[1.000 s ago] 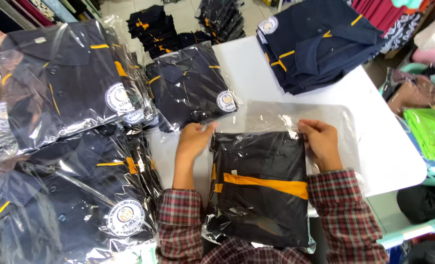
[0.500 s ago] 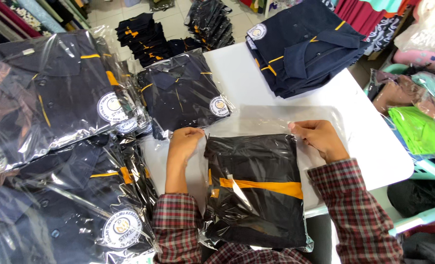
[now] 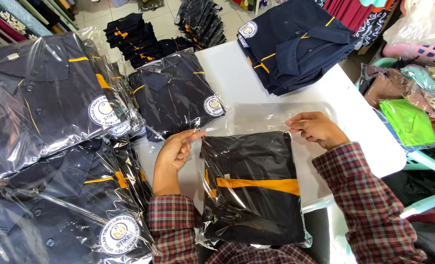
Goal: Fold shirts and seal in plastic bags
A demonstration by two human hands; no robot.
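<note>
Both hands have lifted the bag's open flap slightly since before. On the white table [image 3: 237, 83], the clear bag [image 3: 256, 161] holds a folded dark shirt [image 3: 251, 190] near the person. Left hand [image 3: 174, 152] and right hand [image 3: 316, 128] pinch the flap's corners.

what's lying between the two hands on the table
In the head view, the bagged dark shirt with an orange stripe, its clear bag flap stretched between the left hand and right hand.
</note>
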